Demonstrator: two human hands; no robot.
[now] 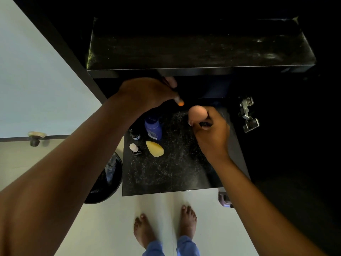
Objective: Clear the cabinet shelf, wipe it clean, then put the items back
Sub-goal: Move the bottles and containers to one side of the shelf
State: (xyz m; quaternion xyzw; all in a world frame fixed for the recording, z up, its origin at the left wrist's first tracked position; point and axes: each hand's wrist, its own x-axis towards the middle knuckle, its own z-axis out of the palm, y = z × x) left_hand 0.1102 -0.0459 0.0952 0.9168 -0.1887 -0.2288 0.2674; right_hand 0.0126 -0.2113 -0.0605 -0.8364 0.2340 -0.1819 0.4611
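Note:
The dark cabinet shelf (201,50) spans the top of the view, bare and streaked with dust. Just below its front edge, my left hand (145,95) grips slim dark items, one with an orange tip (180,103). My right hand (212,133) holds a pink egg-shaped sponge (198,112) and pinches a small dark item under it. Beneath them, on a dark speckled counter (175,172), stand a blue bottle (153,129), a small dark bottle (134,134) and a white-capped bottle (134,147). A yellow teardrop sponge (155,148) lies beside these.
An open pale cabinet door (36,80) with a knob (36,138) hangs at the left. A metal hinge (248,115) sits on the dark right side. A bin with a black liner (107,182) stands left of the counter. My bare feet are on the pale floor.

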